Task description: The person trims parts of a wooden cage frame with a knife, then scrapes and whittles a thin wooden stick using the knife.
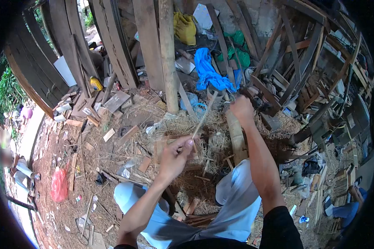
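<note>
My left hand (175,157) pinches the lower end of a thin, pale strip (202,120), which looks like split bamboo or wood. The strip slants up and away to the right. My right hand (242,111) is closed in a fist, raised to the right of the strip's upper end. A small dark shape shows by its knuckles, but what the fist grips is too unclear to name. Below that hand, a thick bamboo pole (237,139) runs down toward my knees. Shavings and straw (218,145) cover the ground between my legs.
An upright post (168,58) stands ahead, with a blue plastic sheet (212,72) to its right. Leaning boards (145,45) line the back. A red plastic bag (59,184) lies at left. People sit at the far left (23,174) and far right (347,209).
</note>
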`<move>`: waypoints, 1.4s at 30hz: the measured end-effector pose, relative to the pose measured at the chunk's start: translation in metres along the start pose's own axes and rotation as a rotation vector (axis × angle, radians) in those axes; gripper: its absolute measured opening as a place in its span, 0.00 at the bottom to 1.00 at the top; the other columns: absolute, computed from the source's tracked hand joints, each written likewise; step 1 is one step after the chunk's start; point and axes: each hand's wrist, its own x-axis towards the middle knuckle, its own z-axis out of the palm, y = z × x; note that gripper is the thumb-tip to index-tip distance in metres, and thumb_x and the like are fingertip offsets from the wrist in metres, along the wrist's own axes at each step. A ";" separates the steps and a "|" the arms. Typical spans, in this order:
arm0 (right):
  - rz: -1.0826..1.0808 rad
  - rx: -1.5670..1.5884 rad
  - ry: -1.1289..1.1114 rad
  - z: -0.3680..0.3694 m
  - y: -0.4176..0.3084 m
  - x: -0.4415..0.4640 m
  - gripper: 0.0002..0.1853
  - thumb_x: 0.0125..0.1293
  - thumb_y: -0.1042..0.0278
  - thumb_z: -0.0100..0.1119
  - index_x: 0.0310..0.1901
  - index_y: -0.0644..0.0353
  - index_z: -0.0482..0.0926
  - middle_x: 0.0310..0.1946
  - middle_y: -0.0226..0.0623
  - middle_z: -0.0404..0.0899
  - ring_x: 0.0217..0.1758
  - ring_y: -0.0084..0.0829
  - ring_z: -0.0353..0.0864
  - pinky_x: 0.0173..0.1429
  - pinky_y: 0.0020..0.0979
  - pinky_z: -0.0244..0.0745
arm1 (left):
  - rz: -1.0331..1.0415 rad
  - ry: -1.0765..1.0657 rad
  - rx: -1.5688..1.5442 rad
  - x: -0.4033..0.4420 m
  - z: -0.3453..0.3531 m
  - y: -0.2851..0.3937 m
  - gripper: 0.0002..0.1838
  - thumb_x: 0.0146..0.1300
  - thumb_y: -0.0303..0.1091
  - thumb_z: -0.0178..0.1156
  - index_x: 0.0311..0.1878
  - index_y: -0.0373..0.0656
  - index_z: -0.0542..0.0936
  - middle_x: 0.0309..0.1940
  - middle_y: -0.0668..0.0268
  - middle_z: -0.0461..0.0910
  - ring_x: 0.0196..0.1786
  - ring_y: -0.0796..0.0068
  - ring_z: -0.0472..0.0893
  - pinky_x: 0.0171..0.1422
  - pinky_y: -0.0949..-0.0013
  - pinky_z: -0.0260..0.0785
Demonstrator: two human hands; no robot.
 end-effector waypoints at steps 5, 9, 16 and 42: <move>-0.002 0.331 -0.215 0.029 0.003 -0.012 0.19 0.57 0.53 0.58 0.28 0.67 0.80 0.23 0.47 0.81 0.29 0.44 0.82 0.33 0.40 0.73 | 0.009 0.028 -0.345 0.037 -0.028 -0.036 0.10 0.70 0.36 0.48 0.48 0.41 0.72 0.32 0.67 0.77 0.33 0.81 0.74 0.38 0.76 0.68; -0.001 0.794 -0.640 -0.022 -0.066 -0.053 0.17 0.63 0.53 0.56 0.36 0.62 0.80 0.18 0.29 0.73 0.21 0.23 0.70 0.27 0.29 0.65 | 0.107 0.198 -0.494 0.052 -0.027 -0.039 0.07 0.70 0.34 0.47 0.46 0.43 0.71 0.37 0.65 0.77 0.43 0.76 0.75 0.47 0.71 0.68; -0.347 0.768 -0.806 -0.007 -0.086 -0.077 0.15 0.62 0.57 0.59 0.35 0.63 0.81 0.17 0.26 0.74 0.20 0.18 0.69 0.28 0.24 0.63 | 0.195 0.303 -0.594 0.056 -0.030 -0.048 0.07 0.69 0.30 0.49 0.45 0.39 0.73 0.42 0.64 0.75 0.45 0.74 0.76 0.50 0.67 0.71; -0.453 0.358 -0.053 -0.033 -0.050 -0.042 0.14 0.56 0.78 0.59 0.45 0.56 0.80 0.39 0.45 0.80 0.41 0.49 0.78 0.43 0.41 0.73 | 0.013 -0.119 0.434 0.034 -0.045 -0.026 0.11 0.69 0.33 0.49 0.48 0.40 0.76 0.30 0.67 0.74 0.34 0.80 0.74 0.39 0.74 0.69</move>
